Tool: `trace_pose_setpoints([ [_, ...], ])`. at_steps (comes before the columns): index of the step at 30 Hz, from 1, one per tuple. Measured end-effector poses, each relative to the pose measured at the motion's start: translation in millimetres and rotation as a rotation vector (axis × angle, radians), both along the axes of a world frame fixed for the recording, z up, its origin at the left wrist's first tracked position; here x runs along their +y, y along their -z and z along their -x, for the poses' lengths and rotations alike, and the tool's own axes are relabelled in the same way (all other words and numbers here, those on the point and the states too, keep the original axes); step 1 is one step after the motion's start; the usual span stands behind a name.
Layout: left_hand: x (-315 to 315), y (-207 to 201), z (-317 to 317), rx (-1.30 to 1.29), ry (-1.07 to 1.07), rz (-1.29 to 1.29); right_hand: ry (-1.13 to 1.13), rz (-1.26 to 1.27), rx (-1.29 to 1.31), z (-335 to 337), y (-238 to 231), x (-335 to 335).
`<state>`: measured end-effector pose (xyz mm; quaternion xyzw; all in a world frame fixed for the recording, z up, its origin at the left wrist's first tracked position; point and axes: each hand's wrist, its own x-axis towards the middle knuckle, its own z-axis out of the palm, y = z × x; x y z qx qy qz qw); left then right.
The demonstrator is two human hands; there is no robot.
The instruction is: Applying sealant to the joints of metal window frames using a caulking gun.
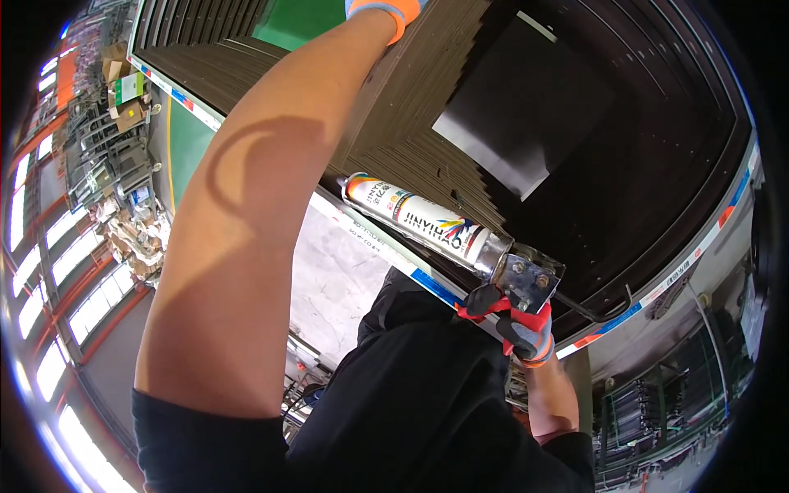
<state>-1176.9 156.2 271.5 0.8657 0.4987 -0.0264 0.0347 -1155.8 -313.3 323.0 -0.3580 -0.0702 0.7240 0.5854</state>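
My right hand (532, 335), in a grey glove with an orange cuff, is closed round the red handle of a caulking gun (530, 279). A white sealant cartridge (419, 215) with coloured print sits in the gun, pointing up and to the left over the near edge of a stack of dark brown frames (403, 123). Stretched far forward, my left arm ends in a blue and orange gloved hand (393, 11) over the stack. The top of the picture cuts off its fingers, so what it touches is hidden.
A dark panel with a pale edge (526, 107) lies inside the right-hand frame opening. Printed tape strips (649, 300) run along the stack's outer edge. Cardboard boxes (127, 90) and racks stand at the left; more racks (657, 411) hold dark profiles at the lower right.
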Motion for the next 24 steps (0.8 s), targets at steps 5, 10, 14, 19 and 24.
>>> trace_pose_setpoints([
  [5,0,2,-3,0.019,0.008,-0.012,-0.031,0.043,-0.069,-3,2,-5],
  [10,2,6,-4,0.023,-0.013,0.009,-0.066,0.136,-0.064,-1,-2,-8],
  [14,3,11,-1,0.034,0.011,-0.059,-0.061,0.12,-0.111,0,-4,-5],
  [19,5,12,1,0.047,0.038,-0.097,-0.071,0.167,-0.113,-4,-13,1],
  [24,6,6,1,0.038,0.004,-0.006,-0.07,0.113,-0.166,-12,-17,11],
])
